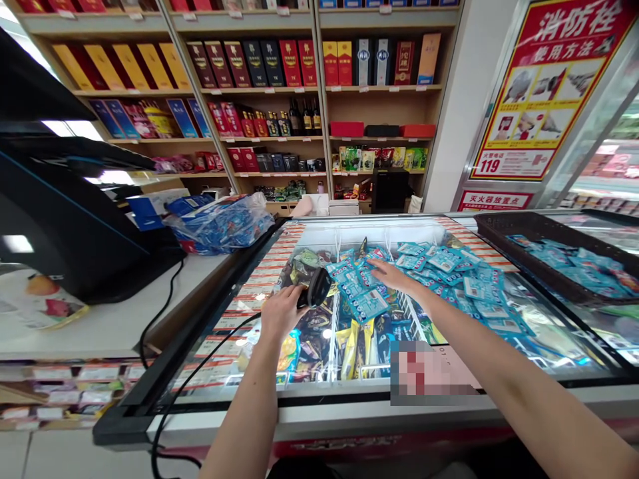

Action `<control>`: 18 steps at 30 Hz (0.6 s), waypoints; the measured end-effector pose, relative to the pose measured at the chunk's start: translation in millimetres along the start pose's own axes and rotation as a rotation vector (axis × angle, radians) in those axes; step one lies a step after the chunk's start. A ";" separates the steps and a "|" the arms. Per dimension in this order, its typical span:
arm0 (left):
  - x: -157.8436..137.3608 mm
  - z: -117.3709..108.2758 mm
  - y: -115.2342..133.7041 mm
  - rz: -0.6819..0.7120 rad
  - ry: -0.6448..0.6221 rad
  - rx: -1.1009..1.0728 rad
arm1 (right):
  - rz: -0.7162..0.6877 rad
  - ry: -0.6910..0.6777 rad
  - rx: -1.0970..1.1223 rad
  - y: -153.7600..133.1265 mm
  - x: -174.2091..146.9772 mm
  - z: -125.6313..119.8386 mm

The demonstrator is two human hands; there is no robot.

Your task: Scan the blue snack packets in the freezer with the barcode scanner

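Observation:
My left hand (282, 307) is wrapped round a black barcode scanner (318, 287), its head pointing right toward the packets. A black cable (210, 356) runs from the scanner down to the left. My right hand (392, 273) is over a group of blue packets (367, 301) on the freezer's glass top, fingers stretched out and apart. Its fingertips are at the packets' upper edge; whether they touch cannot be made out. More blue packets (449, 266) lie heaped to the right of that hand, partly behind my right forearm.
Below the glass of the chest freezer (229, 432) are wire baskets with frozen goods. A dark plastic tray (504, 231) holds more blue packets at the right. A black checkout machine (74, 219) and a plastic-wrapped bundle (224, 223) stand on the left counter (114, 326). Stocked shelves (269, 93) line the back.

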State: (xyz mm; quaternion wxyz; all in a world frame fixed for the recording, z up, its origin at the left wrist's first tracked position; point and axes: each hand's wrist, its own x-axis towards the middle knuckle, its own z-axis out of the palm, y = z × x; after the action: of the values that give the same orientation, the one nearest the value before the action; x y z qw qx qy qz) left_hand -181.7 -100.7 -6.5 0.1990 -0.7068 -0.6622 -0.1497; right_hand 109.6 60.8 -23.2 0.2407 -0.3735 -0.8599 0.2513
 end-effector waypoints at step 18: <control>24.2 -10.8 22.0 -0.012 0.067 -0.060 | 0.239 0.661 0.166 15.9 -11.1 -59.7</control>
State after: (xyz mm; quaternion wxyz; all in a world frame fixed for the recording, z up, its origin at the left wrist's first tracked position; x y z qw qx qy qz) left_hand -157.3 -85.6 12.6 0.1989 -0.7032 -0.6545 -0.1940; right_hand 160.5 76.8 9.8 0.5041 -0.5116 -0.6627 0.2121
